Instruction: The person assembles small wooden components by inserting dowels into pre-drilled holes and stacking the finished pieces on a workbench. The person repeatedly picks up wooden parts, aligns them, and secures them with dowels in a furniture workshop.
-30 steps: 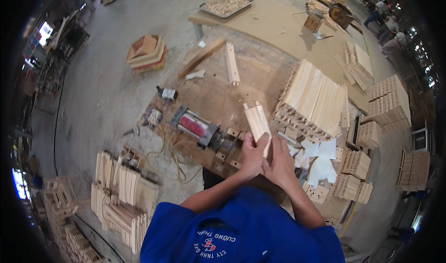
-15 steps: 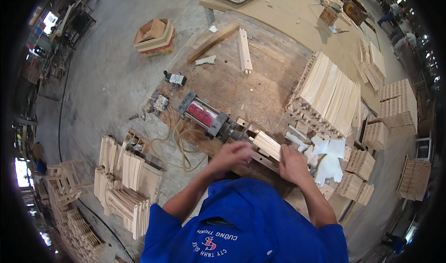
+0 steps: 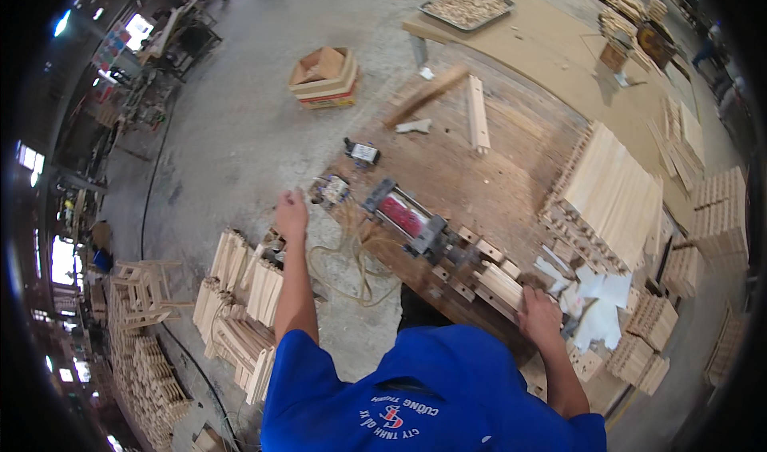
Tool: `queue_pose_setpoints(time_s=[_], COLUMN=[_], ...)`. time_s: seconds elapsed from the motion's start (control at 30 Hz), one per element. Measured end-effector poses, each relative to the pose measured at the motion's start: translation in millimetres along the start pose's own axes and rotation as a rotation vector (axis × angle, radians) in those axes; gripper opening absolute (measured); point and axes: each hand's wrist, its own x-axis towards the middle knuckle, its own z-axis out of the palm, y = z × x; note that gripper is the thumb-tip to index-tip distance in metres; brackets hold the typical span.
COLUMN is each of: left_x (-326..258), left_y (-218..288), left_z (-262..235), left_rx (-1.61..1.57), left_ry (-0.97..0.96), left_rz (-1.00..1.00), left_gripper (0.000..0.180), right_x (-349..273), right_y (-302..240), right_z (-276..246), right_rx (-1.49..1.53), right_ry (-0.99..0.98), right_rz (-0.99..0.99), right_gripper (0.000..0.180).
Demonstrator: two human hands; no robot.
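Observation:
A pale wooden piece [image 3: 500, 282] lies in the clamping jig at the table's near edge. My right hand [image 3: 540, 316] is closed around its right end, with the fingertips partly hidden. Left of the jig is a pneumatic cylinder [image 3: 402, 214] with a red label. My left hand [image 3: 292, 215] is off to the left, beside a small valve block with fittings [image 3: 331, 188]. Its fingers point upward but are too blurred to show whether they grip anything. A second valve [image 3: 364, 154] sits just beyond that block.
Stacked wooden slats [image 3: 611, 192] stand to the right on the worktable [image 3: 447, 172], near white scraps [image 3: 598, 304]. A loose drilled bar [image 3: 478, 115] lies farther back. More slats [image 3: 240, 316] are at lower left, above clear hoses [image 3: 339, 284]. A cardboard box [image 3: 323, 80] sits on the floor.
My left hand has left the jig and swung left toward the small valve block. My right hand stays at the wooden piece's end. The whole view has shifted, moving the scene rightward and down.

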Motion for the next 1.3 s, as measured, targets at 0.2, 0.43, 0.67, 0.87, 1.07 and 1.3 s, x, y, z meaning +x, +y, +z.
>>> queue_pose_setpoints(time_s=[0.2, 0.43, 0.67, 0.87, 1.07, 1.3], left_x=[-19, -35, -30, -27, -25, -32], left_y=[19, 24, 25, 22, 3, 24], left_z=[40, 45, 43, 46, 51, 47], left_rx=[0.166, 0.315, 0.338, 0.248, -0.232, 0.245], left_ry=[-0.170, -0.116, -0.165, -0.159, -0.140, -0.099], left_rz=[0.112, 0.291, 0.308, 0.274, -0.001, 0.286], left_gripper=[0.048, 0.030, 0.031, 0.037, 0.044, 0.033], right_x=[3, 12, 10, 11, 9, 10], right_y=[1, 3, 7, 8, 8, 8], right_z=[6, 5, 3, 3, 1, 2], right_rx=[-0.010, -0.002, 0.021, 0.027, 0.049, 0.031], right_ry=[0.010, -0.063, -0.047, -0.044, -0.056, -0.076], right_rz=[-0.001, 0.005, -0.002, 0.009, 0.018, 0.011], right_gripper=[0.060, 0.065, 0.057, 0.057, 0.060, 0.061])
